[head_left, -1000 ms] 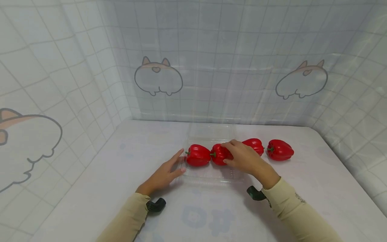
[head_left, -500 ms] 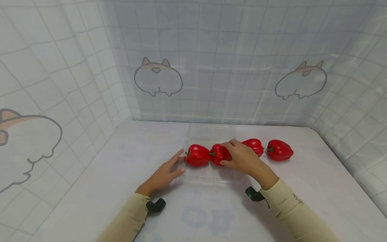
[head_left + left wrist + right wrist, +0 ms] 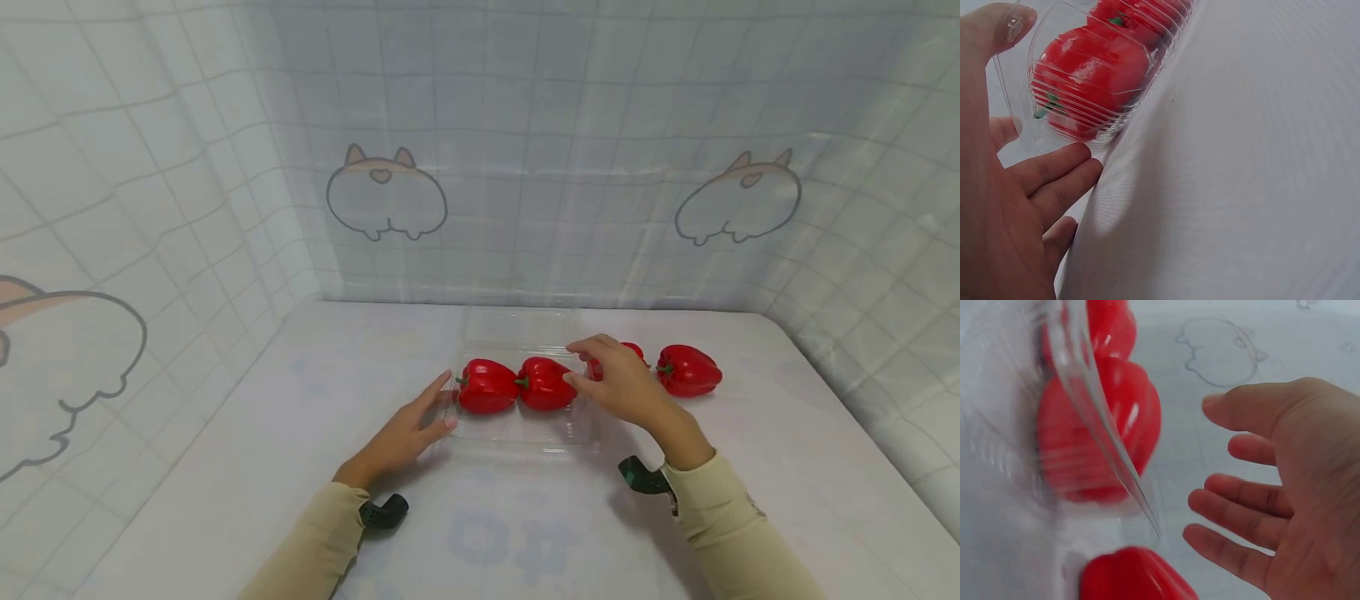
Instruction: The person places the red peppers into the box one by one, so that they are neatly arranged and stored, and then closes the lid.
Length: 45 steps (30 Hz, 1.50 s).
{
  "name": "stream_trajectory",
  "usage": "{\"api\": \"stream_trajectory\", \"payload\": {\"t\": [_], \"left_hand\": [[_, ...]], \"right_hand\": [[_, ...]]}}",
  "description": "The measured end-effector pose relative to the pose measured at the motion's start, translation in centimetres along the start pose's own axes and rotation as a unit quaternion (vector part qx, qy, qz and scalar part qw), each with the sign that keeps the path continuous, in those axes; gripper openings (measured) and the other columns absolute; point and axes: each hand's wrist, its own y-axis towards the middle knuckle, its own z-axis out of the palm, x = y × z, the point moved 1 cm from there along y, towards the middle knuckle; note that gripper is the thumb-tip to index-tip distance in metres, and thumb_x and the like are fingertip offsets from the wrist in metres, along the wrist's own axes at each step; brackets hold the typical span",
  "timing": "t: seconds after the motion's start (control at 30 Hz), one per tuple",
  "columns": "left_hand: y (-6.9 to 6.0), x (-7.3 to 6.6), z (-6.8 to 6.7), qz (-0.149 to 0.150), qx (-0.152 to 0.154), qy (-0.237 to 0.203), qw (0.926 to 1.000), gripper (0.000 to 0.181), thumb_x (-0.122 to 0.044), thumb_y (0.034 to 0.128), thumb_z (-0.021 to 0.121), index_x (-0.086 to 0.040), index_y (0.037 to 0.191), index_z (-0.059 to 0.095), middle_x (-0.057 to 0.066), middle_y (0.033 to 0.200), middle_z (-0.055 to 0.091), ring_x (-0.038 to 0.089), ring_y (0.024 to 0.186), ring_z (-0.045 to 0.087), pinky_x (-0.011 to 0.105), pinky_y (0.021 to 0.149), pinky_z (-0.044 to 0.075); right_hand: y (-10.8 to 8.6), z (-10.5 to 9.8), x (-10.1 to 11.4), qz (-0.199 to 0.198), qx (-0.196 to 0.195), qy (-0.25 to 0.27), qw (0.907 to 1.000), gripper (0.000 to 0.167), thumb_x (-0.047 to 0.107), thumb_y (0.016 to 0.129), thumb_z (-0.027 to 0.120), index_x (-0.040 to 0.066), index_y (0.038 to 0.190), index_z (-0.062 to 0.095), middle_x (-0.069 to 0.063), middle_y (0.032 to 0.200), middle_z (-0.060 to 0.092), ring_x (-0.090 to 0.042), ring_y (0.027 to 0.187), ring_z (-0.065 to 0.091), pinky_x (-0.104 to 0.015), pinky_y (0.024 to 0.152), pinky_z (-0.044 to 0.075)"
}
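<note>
The fingers of the right hand (image 3: pixel 626 387) are loosely bent and spread, with nothing between them; the right wrist view shows a gap between their tips and the clear plastic container (image 3: pixel 517 436). The left hand (image 3: pixel 399 435) is also spread and relaxed, its thumb along the container's left edge and two fingertips against the ribbed wall, steadying it rather than gripping. Inside the container lie two glossy red peppers on their sides, end to end: the left-hand pepper (image 3: pixel 487 387) near the left hand, and the right-hand pepper (image 3: pixel 543 385) close to the right thumb. Their skins look smooth, firm and rather slick, so they would probably turn under a fingertip hold; a better grasp likely spans the broad middle, thumb opposite fingers, in the grooves between lobes, leaving the thin green stem alone. They seem light to moderate in weight. The container looks thin, light and springy, apt to slide or buckle if squeezed; low on its side walls, with support beneath, is probably the safest hold. A clear panel (image 3: pixel 521 325), seemingly its lid, extends behind it. Outside, a partly hidden pepper (image 3: pixel 637 350) sits behind the right hand, and the far-right pepper (image 3: pixel 689 371) lies on the white tabletop (image 3: pixel 195 500).
</note>
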Motion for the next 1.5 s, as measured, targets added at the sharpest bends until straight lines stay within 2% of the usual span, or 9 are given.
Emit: {"api": "stream_trajectory", "payload": {"t": [0.1,0.23,0.43,0.57,0.83,0.97,1.13,1.33,1.5], "left_hand": [[-0.2,0.0,-0.1,-0.002,-0.002,-0.005,1.0,0.077,-0.039,0.0995,0.061,-0.031,0.162,0.017,0.001,0.153,0.046,0.027,0.144,0.036,0.063,0.111,0.032],[-0.2,0.1,0.0,0.001,0.003,-0.007,1.0,0.076,-0.038,0.0999,0.061,-0.031,0.162,0.017,0.001,0.152,0.046,0.027,0.144,0.037,0.063,0.111,0.032],[-0.1,0.0,0.0,0.006,0.004,-0.006,1.0,0.077,-0.038,0.0996,0.061,-0.03,0.162,0.017,0.002,0.153,0.046,0.027,0.143,0.037,0.062,0.111,0.032],[0.1,-0.2,-0.1,0.009,0.004,0.0,0.9999,0.077,-0.04,0.0996,0.06,-0.03,0.162,0.016,0.003,0.153,0.045,0.028,0.144,0.036,0.064,0.111,0.031],[0.2,0.1,0.0,0.012,0.003,0.008,0.9999,0.077,-0.039,0.1,0.059,-0.028,0.162,0.015,0.006,0.153,0.045,0.031,0.144,0.036,0.066,0.109,0.031],[0.2,0.2,0.0,0.016,0.001,0.007,0.9998,0.077,-0.038,0.1001,0.06,-0.028,0.162,0.016,0.005,0.153,0.046,0.031,0.143,0.037,0.065,0.11,0.031],[0.2,0.2,0.0,0.024,0.001,0.005,0.9997,0.077,-0.04,0.1002,0.059,-0.028,0.162,0.016,0.006,0.152,0.046,0.031,0.143,0.037,0.065,0.11,0.031],[0.1,0.3,0.0,0.022,0.001,0.006,0.9997,0.077,-0.04,0.1002,0.059,-0.028,0.162,0.015,0.006,0.152,0.046,0.031,0.143,0.037,0.065,0.11,0.031],[0.2,0.1,-0.1,0.017,0.003,0.006,0.9998,0.078,-0.039,0.0996,0.06,-0.029,0.162,0.015,0.006,0.153,0.046,0.031,0.143,0.037,0.065,0.11,0.031]], "right_hand": [[-0.3,-0.6,-0.6,0.005,-0.011,0.012,0.9999,0.046,0.02,0.086,0.079,0.009,0.129,0.065,-0.011,0.123,0.064,-0.03,0.106,0.062,-0.046,0.084,0.058],[-0.9,-1.6,-1.9,0.032,-0.024,0.008,0.9992,0.046,0.019,0.088,0.077,0.007,0.13,0.063,-0.014,0.127,0.062,-0.034,0.114,0.059,-0.052,0.087,0.057],[-1.9,-4.1,-4.5,0.07,-0.056,0.001,0.996,0.045,0.017,0.092,0.073,0.003,0.132,0.06,-0.018,0.124,0.062,-0.038,0.106,0.062,-0.052,0.081,0.058],[-2.6,-5.7,-6.1,0.082,-0.086,0.008,0.9929,0.042,0.018,0.096,0.069,0.0,0.132,0.059,-0.022,0.121,0.063,-0.042,0.103,0.065,-0.056,0.085,0.055],[-4.0,-7.3,-8.8,0.127,-0.104,0.011,0.9863,0.044,0.028,0.099,0.064,0.002,0.134,0.059,-0.024,0.127,0.062,-0.044,0.11,0.061,-0.061,0.09,0.051],[-4.6,-7.6,-9.7,0.141,-0.095,-0.004,0.9855,0.047,0.03,0.098,0.064,0.002,0.136,0.057,-0.026,0.132,0.058,-0.047,0.117,0.054,-0.064,0.094,0.047],[-5.0,-7.8,-10.6,0.175,-0.054,-0.012,0.983,0.055,0.038,0.098,0.063,0.004,0.14,0.054,-0.028,0.144,0.046,-0.053,0.127,0.041,-0.071,0.095,0.041],[-5.1,-7.2,-11.9,0.181,-0.021,0.006,0.9833,0.063,0.042,0.097,0.064,0.003,0.144,0.05,-0.028,0.149,0.04,-0.051,0.136,0.032,-0.074,0.101,0.033],[-5.3,-6.8,-12.7,0.186,-0.019,0.038,0.9816,0.067,0.041,0.097,0.064,0.002,0.148,0.045,-0.029,0.152,0.036,-0.052,0.137,0.029,-0.073,0.1,0.036]]}}
